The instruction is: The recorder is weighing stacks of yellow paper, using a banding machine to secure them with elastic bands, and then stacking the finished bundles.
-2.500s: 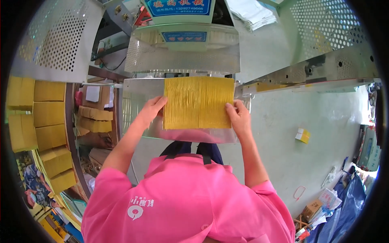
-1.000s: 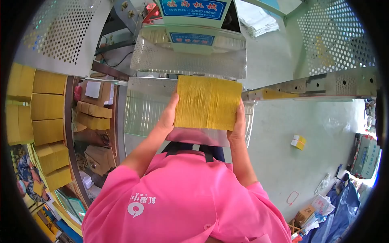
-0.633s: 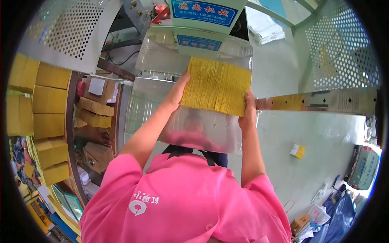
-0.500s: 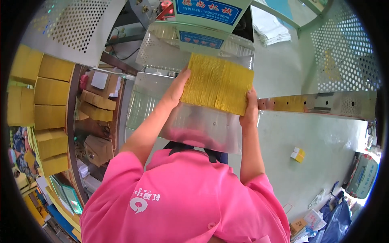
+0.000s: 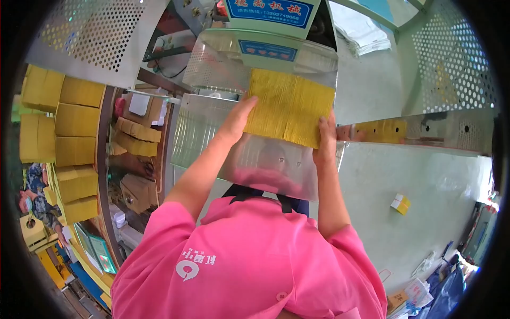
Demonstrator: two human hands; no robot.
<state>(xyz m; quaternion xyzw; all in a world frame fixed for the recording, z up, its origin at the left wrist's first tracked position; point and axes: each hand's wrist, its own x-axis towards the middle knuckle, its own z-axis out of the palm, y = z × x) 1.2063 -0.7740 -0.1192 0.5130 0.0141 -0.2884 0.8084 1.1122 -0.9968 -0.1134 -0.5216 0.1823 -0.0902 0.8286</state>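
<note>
Between my two hands is a thick stack of yellow paper [image 5: 289, 109], its many thin edges turned up as fine ridges. My left hand [image 5: 237, 121] presses against the stack's left end, thumb along its edge. The right hand [image 5: 326, 139] grips the opposite end, with its thumb on the near right corner; the fingers beneath are hidden. Under the stack lies a shiny metal plate [image 5: 265, 162] in front of the machine. Whether the stack rests on the plate or is held just above it, I cannot tell.
Blocks of yellow paper [image 5: 77, 121] stand in rows on the left, beside a shelf with brown bundles [image 5: 137, 141]. A metal bar [image 5: 414, 129] juts out to the right. Perforated panels [image 5: 451, 64] flank the machine. A small yellow-and-white block [image 5: 400, 203] lies on the floor.
Both hands keep their hold on the stack of yellow paper. Its ridged top looks flatter and tighter now. The surroundings have shifted slightly to the right in the picture.
</note>
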